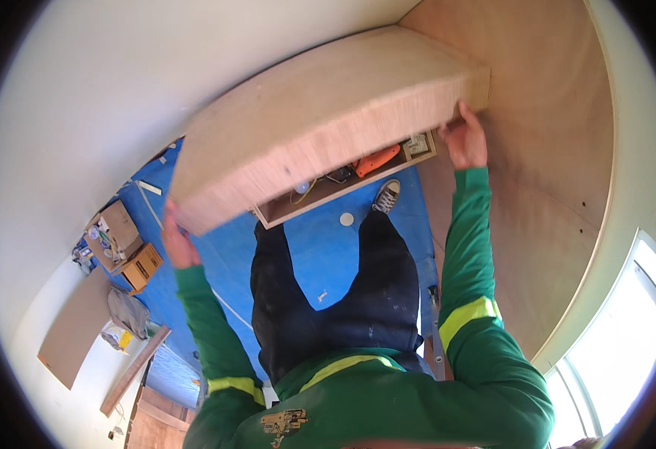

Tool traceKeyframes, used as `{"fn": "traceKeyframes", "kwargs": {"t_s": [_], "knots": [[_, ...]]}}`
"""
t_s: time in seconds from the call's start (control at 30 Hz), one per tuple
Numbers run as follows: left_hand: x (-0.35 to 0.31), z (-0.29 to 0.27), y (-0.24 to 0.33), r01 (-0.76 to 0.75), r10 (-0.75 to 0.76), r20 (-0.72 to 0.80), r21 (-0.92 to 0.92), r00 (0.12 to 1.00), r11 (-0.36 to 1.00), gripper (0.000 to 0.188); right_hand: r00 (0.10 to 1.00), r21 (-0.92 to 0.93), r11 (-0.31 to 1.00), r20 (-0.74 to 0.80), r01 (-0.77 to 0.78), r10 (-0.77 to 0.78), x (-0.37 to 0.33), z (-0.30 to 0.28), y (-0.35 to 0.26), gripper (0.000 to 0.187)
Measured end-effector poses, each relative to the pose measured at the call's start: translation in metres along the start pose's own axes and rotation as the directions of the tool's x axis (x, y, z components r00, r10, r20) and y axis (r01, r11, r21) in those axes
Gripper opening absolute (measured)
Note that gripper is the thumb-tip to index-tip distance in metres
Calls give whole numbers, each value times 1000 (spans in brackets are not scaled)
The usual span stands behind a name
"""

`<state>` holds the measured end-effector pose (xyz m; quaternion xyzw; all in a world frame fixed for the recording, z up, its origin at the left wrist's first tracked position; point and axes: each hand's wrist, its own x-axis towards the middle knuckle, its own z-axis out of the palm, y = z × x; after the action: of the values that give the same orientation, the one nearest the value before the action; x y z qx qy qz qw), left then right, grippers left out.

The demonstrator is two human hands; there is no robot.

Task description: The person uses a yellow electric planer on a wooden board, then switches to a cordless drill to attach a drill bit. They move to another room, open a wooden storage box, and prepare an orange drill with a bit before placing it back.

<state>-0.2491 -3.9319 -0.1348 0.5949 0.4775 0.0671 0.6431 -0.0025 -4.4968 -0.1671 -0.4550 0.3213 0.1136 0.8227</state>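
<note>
A long, pale wooden cabinet point(328, 86) stretches between my hands against the white wall, slightly blurred along its front. My left hand point(179, 238) is at its left front corner, fingers along the end. At the right front corner, my right hand point(464, 140) grips the lower edge with a finger up on the front face. Beneath the cabinet's front, an open wooden drawer point(275, 215) juts out. In it lie an orange tool point(377, 160), cables and other small items. The cabinet hides the drawer's back part.
A wooden panel point(545, 150) stands close on the right. Blue sheeting point(320, 258) covers the floor, with a white disc point(347, 219) between my feet. Cardboard boxes point(143, 266), a grey bag point(127, 310) and a wooden plank point(135, 370) are at the left.
</note>
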Motion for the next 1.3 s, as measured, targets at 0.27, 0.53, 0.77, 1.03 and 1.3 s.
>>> {"fn": "traceKeyframes", "kwargs": {"t_s": [0.27, 0.53, 0.77, 1.03, 1.3], "knots": [[65, 52, 72, -234, 233, -71, -18, 970, 972, 71, 984, -32, 989, 109, 145, -141, 63, 95, -31, 22], [104, 63, 90, -320, 319, -75, 0, 945, 948, 75, 888, -803, 465, 455, 374, 72, 44, 9, 90, 36], [102, 62, 60, -619, 587, -201, -311, 784, 721, 88, 781, -382, -682, 266, 624, 566, 61, -71, 230, 93], [93, 84, 54, -648, 653, -320, 137, 686, 749, 99, 680, -294, -633, 85, 716, 729, 90, -61, 251, 77], [59, 50, 28, -554, 549, -311, 83, 775, 829, 88, 695, -135, -695, 317, 707, 646, 12, -98, 183, 27]]}}
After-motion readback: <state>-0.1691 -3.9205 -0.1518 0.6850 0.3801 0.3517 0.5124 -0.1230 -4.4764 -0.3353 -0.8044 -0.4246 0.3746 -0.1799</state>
